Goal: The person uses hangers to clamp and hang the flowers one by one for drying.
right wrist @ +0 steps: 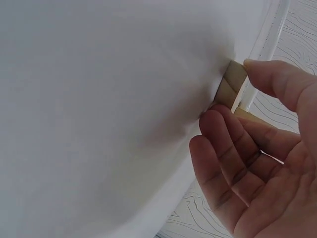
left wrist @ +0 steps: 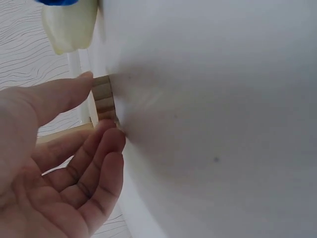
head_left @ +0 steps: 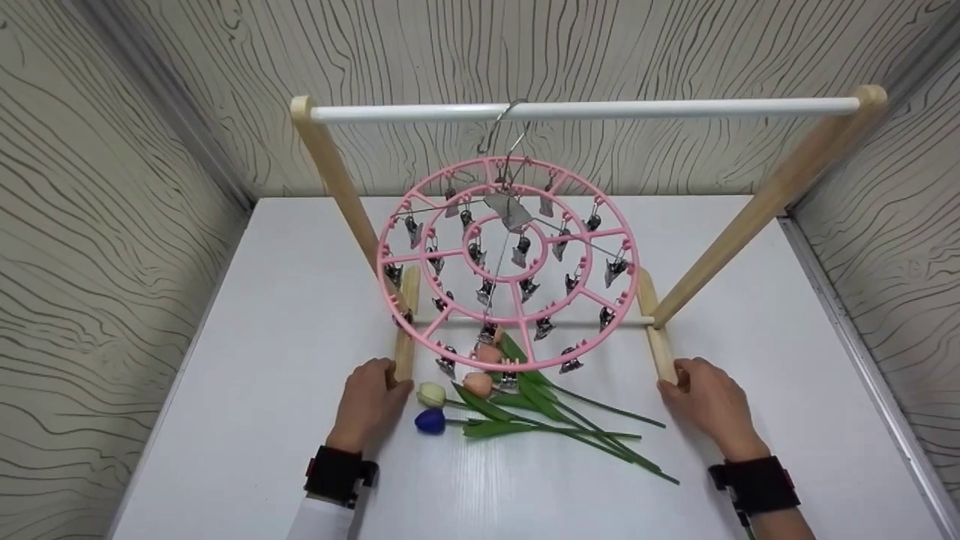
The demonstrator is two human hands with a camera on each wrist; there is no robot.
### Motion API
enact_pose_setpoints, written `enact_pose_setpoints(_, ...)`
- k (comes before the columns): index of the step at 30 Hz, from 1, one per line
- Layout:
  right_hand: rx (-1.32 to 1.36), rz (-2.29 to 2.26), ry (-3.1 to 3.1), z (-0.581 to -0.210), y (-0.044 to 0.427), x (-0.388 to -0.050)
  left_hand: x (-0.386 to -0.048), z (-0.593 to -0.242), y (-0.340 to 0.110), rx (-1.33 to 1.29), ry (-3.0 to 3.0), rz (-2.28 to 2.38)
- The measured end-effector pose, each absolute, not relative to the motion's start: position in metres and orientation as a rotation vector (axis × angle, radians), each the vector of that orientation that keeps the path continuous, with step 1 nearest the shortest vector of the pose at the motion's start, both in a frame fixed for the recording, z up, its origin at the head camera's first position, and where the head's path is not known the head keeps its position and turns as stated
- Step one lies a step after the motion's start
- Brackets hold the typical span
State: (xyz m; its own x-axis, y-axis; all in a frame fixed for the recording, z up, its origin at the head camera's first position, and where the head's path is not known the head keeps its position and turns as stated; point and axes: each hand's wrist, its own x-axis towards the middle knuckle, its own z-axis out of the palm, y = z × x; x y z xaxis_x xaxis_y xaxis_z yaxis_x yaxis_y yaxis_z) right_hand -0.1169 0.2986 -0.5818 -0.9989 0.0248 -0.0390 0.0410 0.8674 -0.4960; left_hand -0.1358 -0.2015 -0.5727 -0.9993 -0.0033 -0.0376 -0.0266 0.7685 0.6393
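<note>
A wooden rack with a white top bar (head_left: 585,110) stands on the table. My left hand (head_left: 369,401) pinches the near end of its left wooden foot (head_left: 404,349), thumb on one side and fingers on the other; the left wrist view shows that foot's end (left wrist: 103,97) between them. On the right, my right hand (head_left: 711,405) pinches the right foot (head_left: 661,352) the same way, its end (right wrist: 231,84) showing in the right wrist view. From the bar hangs a pink round hanger (head_left: 523,364) with many metal clips.
Between the hands, artificial tulips lie on the white table (head_left: 247,360): a blue one (head_left: 430,421), a pale yellow one (head_left: 431,394) and peach ones (head_left: 478,385), their green stems (head_left: 622,446) pointing right. Patterned walls (head_left: 420,45) enclose the table's back and sides.
</note>
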Motion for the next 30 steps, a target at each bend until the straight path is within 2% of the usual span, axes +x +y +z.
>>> enact_pose_setpoints(9,0.147,-0.735,3.224,-0.579,0.279,-0.106,-0.129,-0.569,-0.201,-0.111,2.912,1.116)
enact_pose_setpoints(12,0.105,-0.767,3.291,-0.576,0.268,-0.102,-0.122,-0.565,-0.198,-0.087,2.978,1.071)
enact_pose_setpoints(22,-0.117,-0.989,3.072,-0.569,0.228,-0.096,-0.101,-0.551,-0.174,0.227,3.107,0.956)
enact_pose_setpoints(30,-0.259,-0.925,3.045,-0.573,0.207,-0.1,-0.085,-0.543,-0.146,0.468,3.089,0.88)
